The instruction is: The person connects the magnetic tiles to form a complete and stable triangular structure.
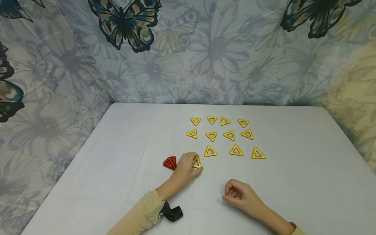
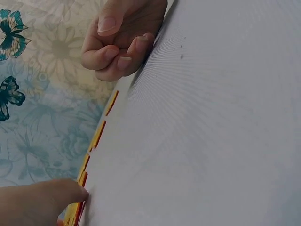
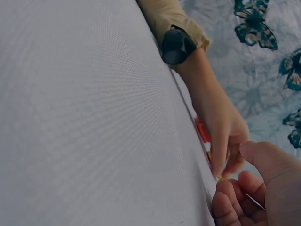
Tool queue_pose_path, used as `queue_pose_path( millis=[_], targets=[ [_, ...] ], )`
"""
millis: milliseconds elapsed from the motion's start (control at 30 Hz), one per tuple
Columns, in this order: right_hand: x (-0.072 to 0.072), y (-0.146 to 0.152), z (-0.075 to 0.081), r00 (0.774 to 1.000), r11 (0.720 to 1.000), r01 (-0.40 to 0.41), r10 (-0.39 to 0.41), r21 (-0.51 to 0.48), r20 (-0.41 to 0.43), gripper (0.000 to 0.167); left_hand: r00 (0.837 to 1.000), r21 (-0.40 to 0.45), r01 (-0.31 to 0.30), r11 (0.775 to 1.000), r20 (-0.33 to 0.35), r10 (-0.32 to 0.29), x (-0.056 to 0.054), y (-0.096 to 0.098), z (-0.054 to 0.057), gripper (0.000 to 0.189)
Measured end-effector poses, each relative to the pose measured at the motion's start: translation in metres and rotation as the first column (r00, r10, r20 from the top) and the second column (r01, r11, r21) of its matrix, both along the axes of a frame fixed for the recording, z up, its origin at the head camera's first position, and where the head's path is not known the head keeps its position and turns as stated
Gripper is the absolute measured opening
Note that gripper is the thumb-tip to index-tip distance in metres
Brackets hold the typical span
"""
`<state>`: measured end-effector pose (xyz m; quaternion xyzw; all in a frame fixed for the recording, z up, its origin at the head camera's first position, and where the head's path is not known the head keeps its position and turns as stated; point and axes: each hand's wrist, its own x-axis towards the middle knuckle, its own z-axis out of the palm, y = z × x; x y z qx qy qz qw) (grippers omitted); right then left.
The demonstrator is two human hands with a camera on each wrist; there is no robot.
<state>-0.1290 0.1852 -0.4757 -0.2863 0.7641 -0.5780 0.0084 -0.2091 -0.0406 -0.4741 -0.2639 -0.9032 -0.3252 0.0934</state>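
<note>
Near the table's middle, my left hand (image 1: 185, 168) pinches a yellow triangular tile (image 1: 193, 165) with an open centre between thumb and fingers. Just left of that hand lie red triangular tiles (image 1: 169, 163), close together and partly covered by it. My right hand (image 1: 241, 196) is to the right and nearer the front, its fingers loosely curled with nothing in them. In the left wrist view, the left thumb (image 2: 66, 195) touches the edge of a tile, while the right hand (image 2: 124, 42) appears above. The right wrist view shows the left hand (image 3: 223, 134) beyond the right fingers.
Several yellow triangular tiles lie spaced apart in rough rows beyond the hands, among them one (image 1: 236, 150) in the nearest row and another (image 1: 258, 153) at its right end. They lie flat on a white table (image 1: 117, 147). A patterned wall covering (image 1: 211, 65) stands behind.
</note>
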Motion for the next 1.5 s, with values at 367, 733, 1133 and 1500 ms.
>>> queue_pose_path(
  millis=[367,733,1133,1500],
  targets=[
    [0.0,0.002,-0.002,0.999,0.999,-0.036,0.036,-0.019,-0.011,0.023,0.997,0.068,-0.032,0.997,-0.073,0.037,0.005,0.0,0.001,0.044],
    [-0.004,0.002,0.001,0.999,0.999,-0.004,0.005,-0.032,0.038,0.022,0.999,0.106,0.039,0.994,0.015,-0.041,0.014,-0.004,-0.002,0.041],
    [-0.012,0.003,0.018,0.959,0.946,0.278,-0.263,0.164,-0.109,0.035,0.989,0.223,0.057,0.973,0.121,-0.085,0.033,-0.005,-0.003,0.039],
    [-0.053,-0.006,0.011,0.955,0.898,0.295,-0.27,0.327,-0.12,0.054,0.962,0.254,0.122,0.96,0.207,-0.177,0.038,-0.018,0.004,0.038]
  ],
)
